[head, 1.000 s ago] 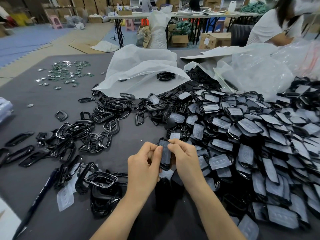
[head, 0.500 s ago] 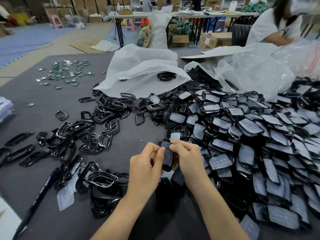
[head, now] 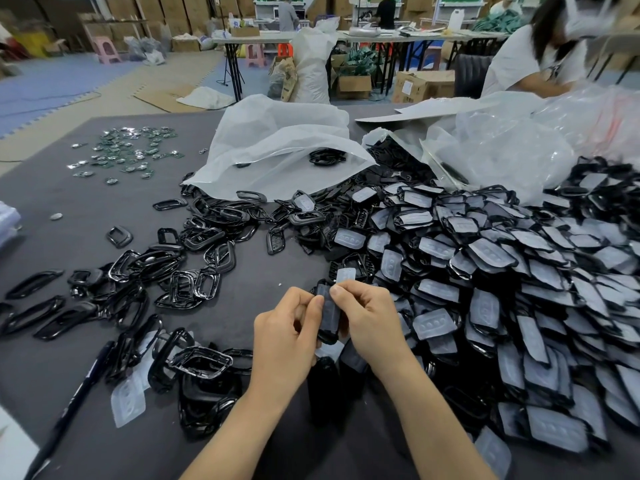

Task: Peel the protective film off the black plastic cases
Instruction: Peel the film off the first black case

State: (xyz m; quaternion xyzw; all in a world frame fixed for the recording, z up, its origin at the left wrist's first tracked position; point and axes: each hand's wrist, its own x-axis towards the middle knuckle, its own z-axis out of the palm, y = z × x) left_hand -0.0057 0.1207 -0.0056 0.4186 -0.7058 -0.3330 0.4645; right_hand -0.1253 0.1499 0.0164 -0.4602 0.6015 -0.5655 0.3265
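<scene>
A black plastic case stands on end between my two hands, low in the middle of the view. My left hand grips its left edge with thumb and curled fingers. My right hand pinches the case's top right corner, where a whitish film sticks up above the fingertips. To the right lies a big heap of black cases with film. Bare black frames are scattered to the left, and a loose peeled film lies near them.
Grey cloth covers the table. White plastic bags lie at the back, small green parts at the far left. A black pen lies at the lower left. A person in white sits at the far right.
Both hands have stayed in place around the case. The right fingertips have shifted slightly on the top corner, and the film tab still stands above them.
</scene>
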